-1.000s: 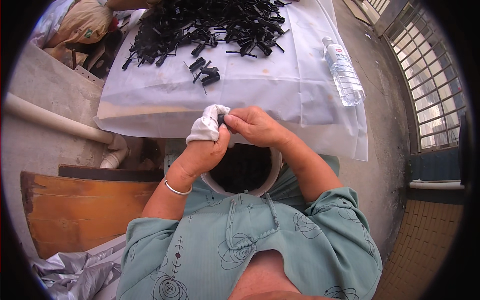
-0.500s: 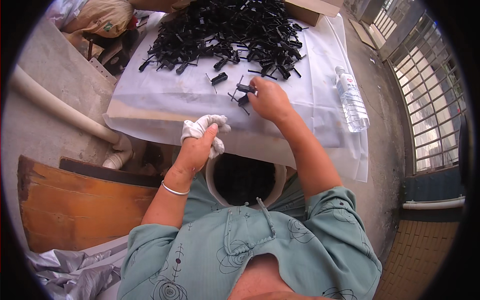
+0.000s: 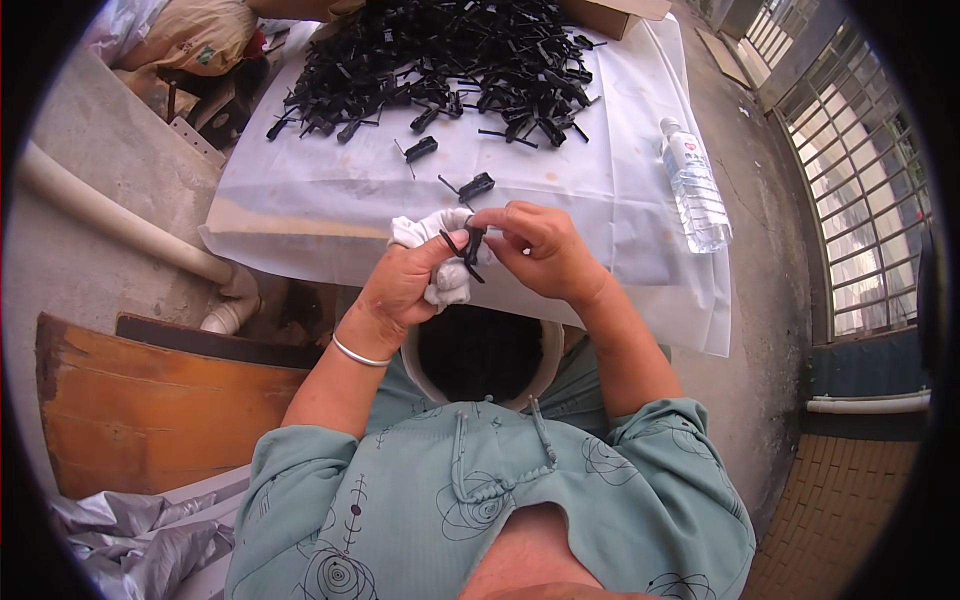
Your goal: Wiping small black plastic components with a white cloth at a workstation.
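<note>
Over the table's near edge, my left hand (image 3: pixel 395 285) pinches a small black plastic part with thin arms (image 3: pixel 470 247) between its bare thumb and its fingers. Those fingers are wrapped in white cloth, seemingly a glove (image 3: pixel 450 287). From the other side my right hand (image 3: pixel 548 252) is closed at the same part, index finger on its upper end and thumb beside it; the exact grip is partly hidden. A second black part (image 3: pixel 476 187) lies just beyond the fingers, and another (image 3: pixel 421 150) farther off to the left. Beyond these spreads a heap of similar parts (image 3: pixel 430 75).
White sheeting (image 3: pixel 600 180) covers the table. A clear water bottle (image 3: pixel 695 195) lies at its right side. Below my hands, between my knees, stands a white bucket (image 3: pixel 552 365) with dark contents. A pipe (image 3: pixel 120 215) and a brown board (image 3: pixel 170 410) are at the left.
My right hand has drawn back toward me from the table with a black part and met my left hand, which moved slightly right. One of two parts near the right hand now lies alone.
</note>
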Action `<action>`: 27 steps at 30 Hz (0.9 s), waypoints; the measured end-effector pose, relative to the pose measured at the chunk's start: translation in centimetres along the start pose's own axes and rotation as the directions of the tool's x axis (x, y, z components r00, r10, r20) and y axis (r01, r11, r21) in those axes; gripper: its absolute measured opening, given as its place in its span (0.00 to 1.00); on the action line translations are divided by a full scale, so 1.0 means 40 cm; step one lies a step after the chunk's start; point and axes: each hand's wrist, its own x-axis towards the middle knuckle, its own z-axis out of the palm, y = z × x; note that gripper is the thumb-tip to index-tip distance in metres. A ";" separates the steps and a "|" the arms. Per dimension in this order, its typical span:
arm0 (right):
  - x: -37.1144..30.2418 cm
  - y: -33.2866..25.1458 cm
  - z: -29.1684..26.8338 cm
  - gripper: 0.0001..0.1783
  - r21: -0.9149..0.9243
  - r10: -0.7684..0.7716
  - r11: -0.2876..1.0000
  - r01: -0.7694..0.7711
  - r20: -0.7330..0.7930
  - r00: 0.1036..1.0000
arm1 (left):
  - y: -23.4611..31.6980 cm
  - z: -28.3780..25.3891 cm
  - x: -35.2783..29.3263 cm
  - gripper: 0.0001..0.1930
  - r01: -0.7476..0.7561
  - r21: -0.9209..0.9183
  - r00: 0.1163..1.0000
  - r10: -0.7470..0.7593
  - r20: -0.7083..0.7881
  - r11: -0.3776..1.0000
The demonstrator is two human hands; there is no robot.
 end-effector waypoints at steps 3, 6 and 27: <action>0.001 -0.034 -0.009 0.13 0.209 0.199 0.957 -0.199 0.025 0.980 | -0.021 0.017 0.006 0.11 -0.212 0.366 0.937 0.294 -0.186 0.906; 0.000 -0.048 0.050 0.07 0.172 0.197 0.973 -0.155 -0.265 0.944 | -0.033 0.038 0.004 0.10 -0.296 0.588 0.891 0.439 -0.114 0.753; -0.031 0.000 0.117 0.15 0.628 0.517 0.613 -0.479 0.140 0.845 | -0.065 0.006 -0.008 0.11 -0.314 0.949 0.707 0.671 0.223 0.014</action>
